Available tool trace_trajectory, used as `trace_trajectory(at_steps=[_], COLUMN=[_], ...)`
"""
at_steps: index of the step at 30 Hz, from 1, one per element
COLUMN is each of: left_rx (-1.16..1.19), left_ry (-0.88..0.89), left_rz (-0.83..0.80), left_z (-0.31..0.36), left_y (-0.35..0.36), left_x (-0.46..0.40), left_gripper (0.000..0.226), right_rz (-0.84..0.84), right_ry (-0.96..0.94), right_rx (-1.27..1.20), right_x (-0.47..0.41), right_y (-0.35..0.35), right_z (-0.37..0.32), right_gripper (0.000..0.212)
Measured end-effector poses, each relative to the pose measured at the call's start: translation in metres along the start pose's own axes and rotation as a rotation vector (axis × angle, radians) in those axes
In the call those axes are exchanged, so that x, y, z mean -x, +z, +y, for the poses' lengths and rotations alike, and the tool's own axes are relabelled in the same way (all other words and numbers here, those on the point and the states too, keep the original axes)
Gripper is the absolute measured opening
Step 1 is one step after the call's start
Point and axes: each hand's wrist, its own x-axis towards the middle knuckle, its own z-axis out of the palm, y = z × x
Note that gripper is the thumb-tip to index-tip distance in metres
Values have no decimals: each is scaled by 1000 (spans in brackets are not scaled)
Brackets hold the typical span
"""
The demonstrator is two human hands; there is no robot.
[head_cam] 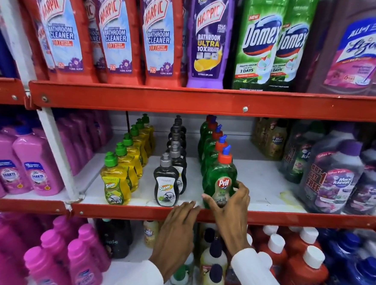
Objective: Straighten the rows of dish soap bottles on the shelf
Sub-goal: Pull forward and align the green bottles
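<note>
Three rows of dish soap bottles run back on the middle shelf (268,185). A yellow row with green caps (115,181) stands at the left. A black row with grey caps (167,185) is in the middle. A green Pril row with orange caps sits at the right. My right hand (231,210) wraps around the front green Pril bottle (221,178), thumb on its left side and fingers on its right. My left hand (177,233) rests flat on the shelf's red front edge, fingers together, holding nothing.
Harpic (114,30), Domex (260,42) and Lizol (362,50) bottles fill the shelf above. Purple Max Kleen bottles (335,181) stand right of the Pril row across bare shelf, pink bottles (31,171) in the left bay. Red, blue and pink bottles crowd the shelf below.
</note>
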Motion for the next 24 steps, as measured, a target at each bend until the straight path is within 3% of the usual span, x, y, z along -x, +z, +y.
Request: trace_trajectory(at_steps=[4, 9, 14, 24], left_rx=[273, 428, 562, 608], left_ry=[-112, -189, -229, -208], left_rz=[85, 26, 6, 104], left_z=[8, 2, -9, -9], left_y=[-2, 1, 9, 16], left_x=[-27, -57, -65, -64], left_gripper=[55, 52, 37, 32], right_rz=[-166, -369, -363, -326], right_ry=[9, -95, -131, -87], right_rx=[-64, -28, -42, -48], right_x=[-7, -26, -28, -27], right_y=[-23, -48, -47, -45], right_z=[24, 41, 44, 51], right_gripper=[110, 54, 47, 42])
